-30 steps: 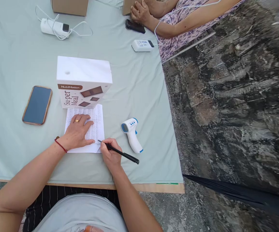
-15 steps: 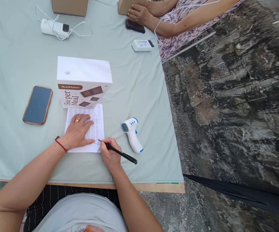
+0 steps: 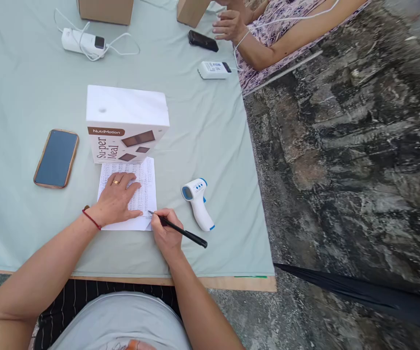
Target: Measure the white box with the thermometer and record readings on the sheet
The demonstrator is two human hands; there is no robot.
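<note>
Low centre of the frame, the right hand (image 3: 168,233) pinches a pen (image 3: 191,236), likely light, stiff and best held near its tip; the left hand (image 3: 118,200) lies spread on the paper (image 3: 147,189) (probably thin, easily creased), best pressed flat.

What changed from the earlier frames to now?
Co-worker's near hand pulled back to the right, clear of the small cardboard box; that box sits slightly further left than in the first frame. Pen back end swung slightly left since then.

Unchanged: left hand flat on the paper, right hand gripping the pen; white box, phone, thermometer.
</note>
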